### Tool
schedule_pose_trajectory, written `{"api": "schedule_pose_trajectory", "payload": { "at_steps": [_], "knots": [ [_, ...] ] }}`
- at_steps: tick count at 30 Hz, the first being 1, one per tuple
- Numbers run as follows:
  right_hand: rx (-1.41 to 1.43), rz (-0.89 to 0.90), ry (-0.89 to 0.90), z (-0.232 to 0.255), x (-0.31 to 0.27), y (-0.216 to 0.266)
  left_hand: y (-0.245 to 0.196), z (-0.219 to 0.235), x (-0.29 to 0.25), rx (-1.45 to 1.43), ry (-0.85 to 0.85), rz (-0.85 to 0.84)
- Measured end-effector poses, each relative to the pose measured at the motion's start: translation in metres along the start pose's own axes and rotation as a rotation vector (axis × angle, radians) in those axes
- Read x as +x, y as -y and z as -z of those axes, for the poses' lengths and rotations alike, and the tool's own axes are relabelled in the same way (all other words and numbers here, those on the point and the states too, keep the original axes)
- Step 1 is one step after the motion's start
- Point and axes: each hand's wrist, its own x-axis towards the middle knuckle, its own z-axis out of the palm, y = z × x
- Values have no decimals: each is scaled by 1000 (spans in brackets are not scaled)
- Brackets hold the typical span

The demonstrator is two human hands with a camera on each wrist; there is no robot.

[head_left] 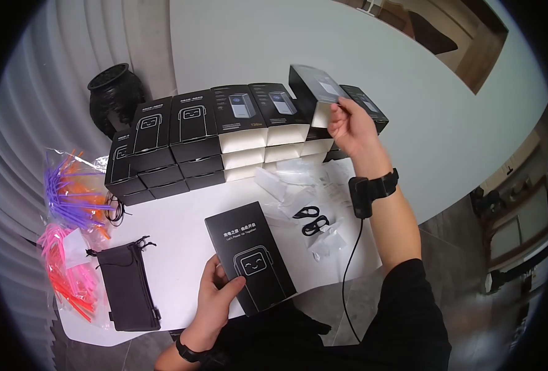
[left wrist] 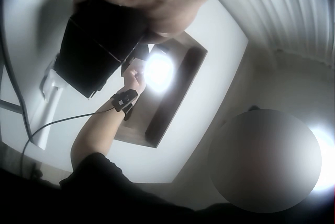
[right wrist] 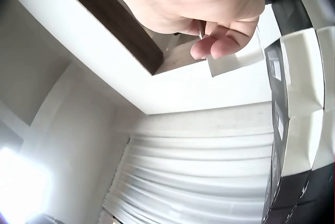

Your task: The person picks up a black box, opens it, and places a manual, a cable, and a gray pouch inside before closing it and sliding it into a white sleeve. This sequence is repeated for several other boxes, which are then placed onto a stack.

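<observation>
My left hand [head_left: 211, 303] grips a black box [head_left: 255, 253] by its lower left side, thumb on the front, where a smiling-face drawing and white lettering show. The same box [left wrist: 91, 51] appears dark in the left wrist view. At the back, my right hand [head_left: 355, 128] pinches the near edge of a black box sleeve [head_left: 311, 80], whose white inside faces me. That sleeve is tilted over the right part of a stack of boxes [head_left: 240, 111]. In the right wrist view, curled fingertips [right wrist: 225, 47] hold its pale edge.
Several stacked boxes show white open ends. Clear plastic wrappers [head_left: 274, 185] and black coiled cables [head_left: 314, 226] lie on the white table [head_left: 175, 247]. At left are a black drawstring pouch [head_left: 127, 287] and bags of purple [head_left: 70, 191] and pink sticks [head_left: 70, 266]. A black vase [head_left: 116, 93] stands behind.
</observation>
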Motion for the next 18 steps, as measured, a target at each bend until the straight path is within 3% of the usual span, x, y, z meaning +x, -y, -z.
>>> {"api": "schedule_pose_trajectory", "payload": {
  "at_steps": [3, 8, 11, 15, 18],
  "knots": [
    [-37, 19, 72, -10, -11, -22, 1, 0, -1, -12, 2, 17],
    [-109, -35, -10, -46, -30, -62, 2, 3, -4, -5, -8, 17],
    [-98, -71, 63, -60, -38, -71, 1, 6, -8, 0, -12, 3],
    [-182, -446, 401, -50, -53, -54, -2, 10, -9, 6, -15, -7],
    [-593, -118, 334, -41, -75, -22, -6, 10, -4, -15, -9, -34]
  ]
}}
